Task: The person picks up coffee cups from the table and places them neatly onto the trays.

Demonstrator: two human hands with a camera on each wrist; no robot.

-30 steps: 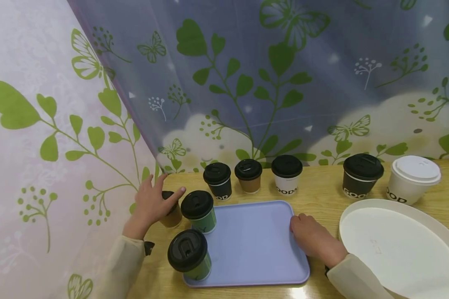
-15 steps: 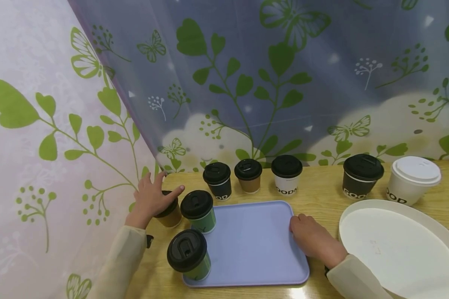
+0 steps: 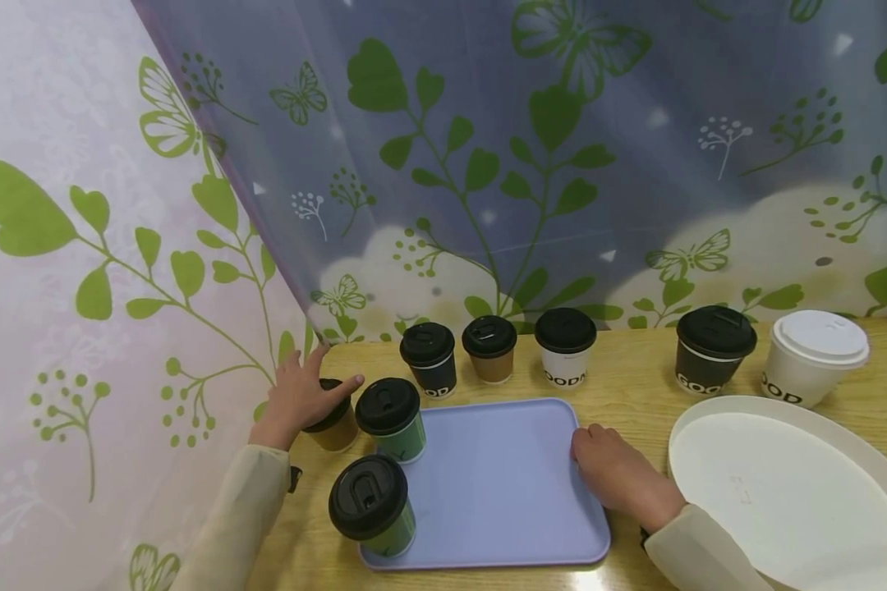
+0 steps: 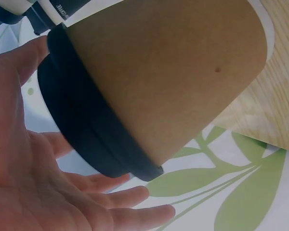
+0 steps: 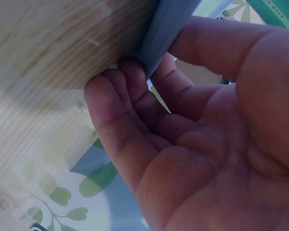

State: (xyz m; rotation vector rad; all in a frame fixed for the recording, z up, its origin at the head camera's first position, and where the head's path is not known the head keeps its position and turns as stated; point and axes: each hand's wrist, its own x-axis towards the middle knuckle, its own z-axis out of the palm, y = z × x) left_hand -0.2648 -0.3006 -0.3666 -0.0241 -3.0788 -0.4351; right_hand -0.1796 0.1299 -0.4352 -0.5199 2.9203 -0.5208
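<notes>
My left hand [image 3: 303,398] is at a brown paper cup [image 3: 335,427] with a black lid, left of the lavender tray [image 3: 503,484]. In the left wrist view its fingers [image 4: 135,195] are spread and fairly straight beside the dark lid [image 4: 82,110], the thumb close to the lid's edge. Two green cups with black lids stand at the tray's left side, one green cup [image 3: 402,439] behind the other green cup [image 3: 392,533]. My right hand [image 3: 621,472] grips the tray's right edge, fingers curled under the rim [image 5: 166,36] and thumb on the other side.
Along the back stand a black cup [image 3: 436,377], a small brown cup [image 3: 491,365] and a white cup [image 3: 565,361], all with black lids. Farther right are another black cup [image 3: 702,365] and a white-lidded cup [image 3: 806,373]. A round white tray [image 3: 791,492] lies at the right. Patterned curtain [image 3: 473,164] borders the table.
My left hand has shifted slightly left and down at the brown cup, showing more of its lid. The right hand and the tray have stayed in place.
</notes>
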